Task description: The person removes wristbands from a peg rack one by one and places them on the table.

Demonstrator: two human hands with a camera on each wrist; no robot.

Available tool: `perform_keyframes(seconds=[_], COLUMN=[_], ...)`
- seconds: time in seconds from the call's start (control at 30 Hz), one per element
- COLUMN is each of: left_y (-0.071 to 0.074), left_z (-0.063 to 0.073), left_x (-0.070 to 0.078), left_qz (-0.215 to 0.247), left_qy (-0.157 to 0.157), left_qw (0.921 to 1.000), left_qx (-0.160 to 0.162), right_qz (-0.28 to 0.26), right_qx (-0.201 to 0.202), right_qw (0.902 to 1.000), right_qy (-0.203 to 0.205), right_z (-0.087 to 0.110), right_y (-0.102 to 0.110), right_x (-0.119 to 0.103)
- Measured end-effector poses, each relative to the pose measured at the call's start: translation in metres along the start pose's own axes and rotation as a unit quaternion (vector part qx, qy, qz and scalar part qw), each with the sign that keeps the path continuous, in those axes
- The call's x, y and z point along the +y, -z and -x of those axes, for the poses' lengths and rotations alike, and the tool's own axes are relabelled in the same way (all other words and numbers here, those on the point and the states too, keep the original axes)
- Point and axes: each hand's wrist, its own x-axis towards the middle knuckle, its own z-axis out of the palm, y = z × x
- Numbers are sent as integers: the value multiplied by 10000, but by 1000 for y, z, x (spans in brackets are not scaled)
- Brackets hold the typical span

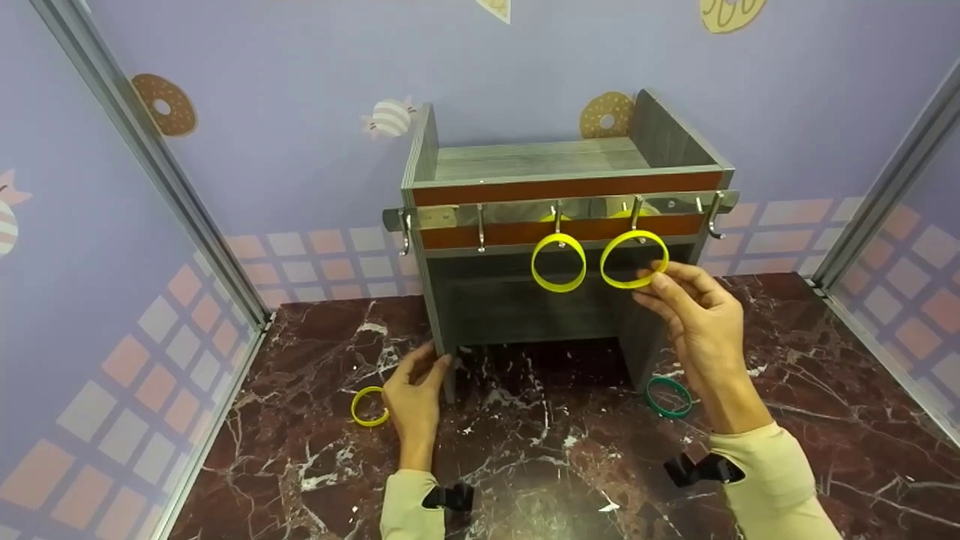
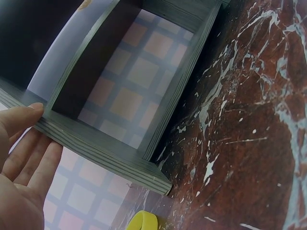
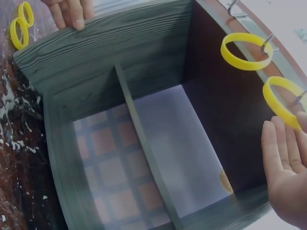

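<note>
My right hand [image 1: 701, 322] pinches the lower right rim of a yellow ring [image 1: 604, 274], which hangs at a metal hook on the front rail [image 1: 517, 214] of a grey wooden shelf. One hook to the left hangs another yellow ring [image 1: 534, 271], untouched. My left hand [image 1: 415, 386] grips the front edge of the left side panel [image 2: 100, 155], thumb on the inner face and fingers outside. On the table beside that hand, the right wrist view shows two yellow rings [image 3: 13, 36] close together; the head view shows one.
A green ring [image 1: 650, 401] lies on the dark marbled table [image 1: 540, 465] by the shelf's right foot. Further hooks [image 1: 481, 229] stick out along the rail. Patterned walls [image 1: 300, 150] enclose the back and both sides.
</note>
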Motion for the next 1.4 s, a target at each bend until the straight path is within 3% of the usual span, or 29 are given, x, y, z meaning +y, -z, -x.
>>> perform_keyframes(seconds=[0.27,0.47,0.6,0.77,1.4], left_y=[0,-2,0,2,1], left_z=[0,-6,-7,-6,-7], left_x=[0,-26,-34,-35,-34], left_qz=[69,68,28,65,91], left_qy=[31,109,112,89,128], left_qw=[10000,9999,9999,9998,9999], left_qx=[-15,38,-20,-161,17], right_qz=[-89,-213,-346,-390,-569], right_qx=[89,8,-30,23,337], right_qw=[9998,9996,9992,9990,9976], right_qy=[144,168,195,233,194], right_z=[1,4,7,11,25], right_y=[-4,-6,-7,-7,14], right_x=[-8,-15,-21,-24,-19])
